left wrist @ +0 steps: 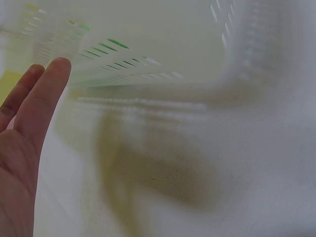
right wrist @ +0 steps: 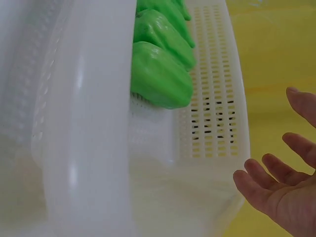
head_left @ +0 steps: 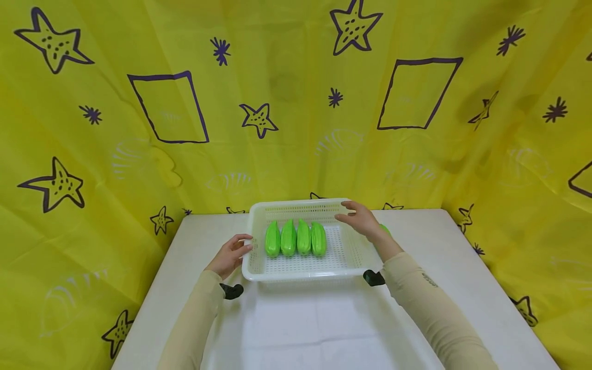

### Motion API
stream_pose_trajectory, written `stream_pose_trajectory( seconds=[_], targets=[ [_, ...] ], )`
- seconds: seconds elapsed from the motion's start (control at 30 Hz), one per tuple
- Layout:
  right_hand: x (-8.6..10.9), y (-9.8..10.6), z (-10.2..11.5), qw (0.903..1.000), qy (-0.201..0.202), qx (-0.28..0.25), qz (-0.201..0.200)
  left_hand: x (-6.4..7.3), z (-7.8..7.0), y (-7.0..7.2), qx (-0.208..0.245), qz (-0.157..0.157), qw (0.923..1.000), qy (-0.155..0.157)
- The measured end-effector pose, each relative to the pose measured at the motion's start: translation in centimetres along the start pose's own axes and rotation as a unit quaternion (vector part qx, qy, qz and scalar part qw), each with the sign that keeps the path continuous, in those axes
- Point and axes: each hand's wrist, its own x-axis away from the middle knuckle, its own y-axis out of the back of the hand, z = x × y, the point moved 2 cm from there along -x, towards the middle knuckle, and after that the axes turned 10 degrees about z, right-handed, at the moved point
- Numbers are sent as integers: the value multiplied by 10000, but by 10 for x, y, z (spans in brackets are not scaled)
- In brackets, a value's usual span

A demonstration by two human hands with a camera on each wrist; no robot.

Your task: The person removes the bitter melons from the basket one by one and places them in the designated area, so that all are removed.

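Note:
A white plastic basket (head_left: 319, 274) with slotted walls sits toward the back of the white table. Inside it, several bright green, ridged gourd-like vegetables (head_left: 289, 239) lie side by side, left of its middle. My left hand (head_left: 229, 257) is at the basket's left rim, its fingers loosely extended; whether they touch it cannot be told. At the back right corner, my right hand (head_left: 362, 218) hovers with fingers apart and nothing in them. The right wrist view shows the vegetables (right wrist: 160, 74) past the near rim, and the right hand (right wrist: 286, 192) beside the far corner.
A green thing (head_left: 386, 230), mostly hidden behind the right wrist, lies outside the basket's right side. The white table (head_left: 296, 329) extends in front. A yellow curtain (head_left: 296, 154) with starfish drawings stands behind the table and along both sides.

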Motion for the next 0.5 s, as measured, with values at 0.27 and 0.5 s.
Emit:
stream_pose_trajectory(
  seconds=[0.27, 0.5],
  targets=[
    [-7, -8, 1, 9996, 62, -67, 257, 2, -2, -1, 13, 35, 10000, 13],
    [-15, -13, -1, 9994, 123, -150, 298, 2, -3, -1, 3, 17, 10000, -44]
  ],
)
